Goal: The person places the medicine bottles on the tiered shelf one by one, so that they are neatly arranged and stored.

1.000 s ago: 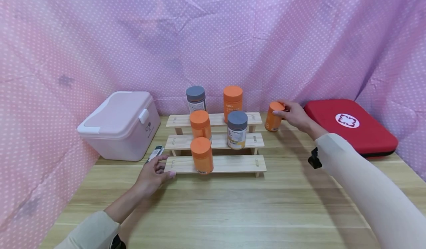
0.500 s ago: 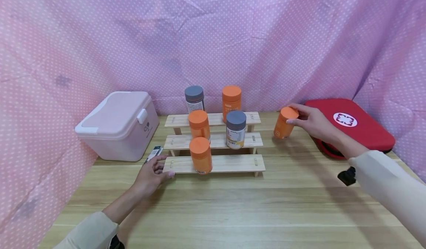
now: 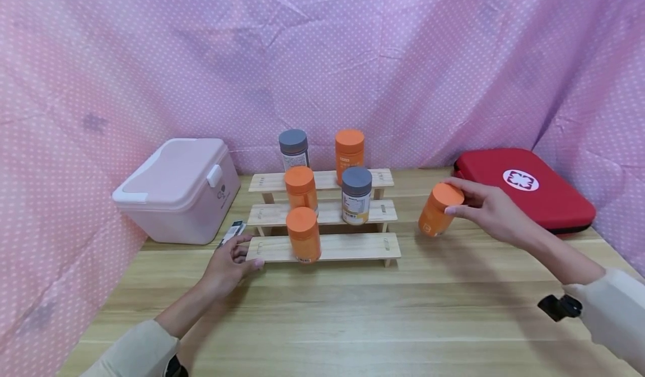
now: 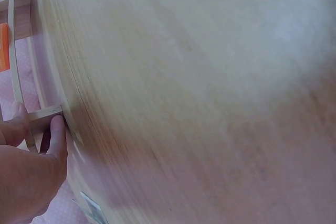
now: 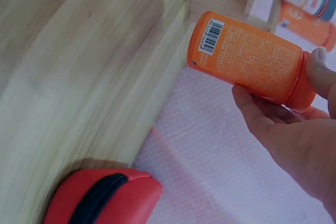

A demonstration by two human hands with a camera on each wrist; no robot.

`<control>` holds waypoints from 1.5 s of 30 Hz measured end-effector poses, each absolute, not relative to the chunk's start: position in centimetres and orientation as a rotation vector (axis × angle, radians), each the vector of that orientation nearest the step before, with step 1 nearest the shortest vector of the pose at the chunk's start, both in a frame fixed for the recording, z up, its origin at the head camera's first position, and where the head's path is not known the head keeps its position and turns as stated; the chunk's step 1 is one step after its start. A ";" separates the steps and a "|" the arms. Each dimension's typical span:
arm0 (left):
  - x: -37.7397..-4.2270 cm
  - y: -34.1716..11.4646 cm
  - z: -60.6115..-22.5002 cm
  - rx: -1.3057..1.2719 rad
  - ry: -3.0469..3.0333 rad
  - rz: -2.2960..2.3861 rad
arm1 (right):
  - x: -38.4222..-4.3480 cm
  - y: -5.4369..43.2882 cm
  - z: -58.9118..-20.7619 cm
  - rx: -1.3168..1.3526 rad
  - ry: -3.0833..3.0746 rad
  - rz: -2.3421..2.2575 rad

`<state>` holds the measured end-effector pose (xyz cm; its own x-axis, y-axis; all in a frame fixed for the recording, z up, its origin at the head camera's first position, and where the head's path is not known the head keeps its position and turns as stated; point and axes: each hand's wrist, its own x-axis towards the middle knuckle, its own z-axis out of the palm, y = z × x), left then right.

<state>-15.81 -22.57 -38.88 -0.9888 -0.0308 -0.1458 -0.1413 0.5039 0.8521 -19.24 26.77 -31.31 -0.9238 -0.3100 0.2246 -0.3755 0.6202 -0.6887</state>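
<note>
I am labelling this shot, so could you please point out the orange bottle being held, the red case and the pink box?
orange bottle (image 3: 434,218), head view, on its orange body below the cap.
red case (image 3: 529,195), head view, on its red top surface.
pink box (image 3: 176,171), head view, on its lid.

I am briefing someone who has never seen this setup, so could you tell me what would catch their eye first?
Probably the orange bottle that the right hand holds by its cap, tilted above the table, right of the wooden stepped rack. Five more bottles stand on that rack, whose bottom step the left hand touches. A pink box sits left, a red case right.
</note>
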 end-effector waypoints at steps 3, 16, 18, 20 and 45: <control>-15.8 -22.6 -38.9 -0.156 2.629 1.506 | -18.2 26.3 -30.7 0.605 -2.747 1.222; -15.9 -22.6 -39.0 -0.140 2.637 1.524 | -15.5 20.8 -28.8 0.808 -2.669 1.381; -15.9 -22.7 -39.0 -0.142 2.635 1.523 | -15.7 19.7 -29.0 0.831 -2.664 1.402; -15.8 -22.7 -38.9 -0.145 2.630 1.525 | -16.0 18.5 -29.2 0.862 -2.653 1.418; -15.8 -22.6 -39.0 -0.151 2.622 1.532 | -17.1 13.2 -31.8 0.869 -2.682 1.465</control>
